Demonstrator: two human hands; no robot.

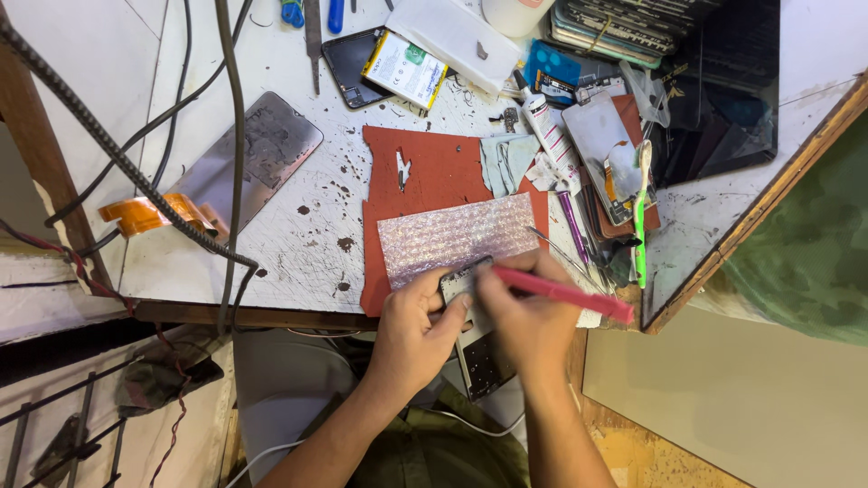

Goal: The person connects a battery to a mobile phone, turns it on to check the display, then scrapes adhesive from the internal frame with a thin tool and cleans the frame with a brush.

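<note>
Phone frame (pixel 479 357), opened and showing its pale inner side, sits at the near edge of the white bench (pixel 298 244), half over the rim and partly on the red mat (pixel 434 172); the left hand (pixel 414 330) has its fingers wrapped round the frame's left side, thumb pressed near the top; the right hand (pixel 529 316) is closed in a pen grip on a pink-handled tool (pixel 565 294), its tip hidden at the frame's upper edge; just beyond lies a sheet of shiny bubble wrap (pixel 457 237) on the mat; to the right stand a green toothbrush (pixel 641 212) and a glue tube (pixel 549 131); farther back, a phone battery (pixel 405 68); off to the left, a grey phone back (pixel 258 158).
</note>
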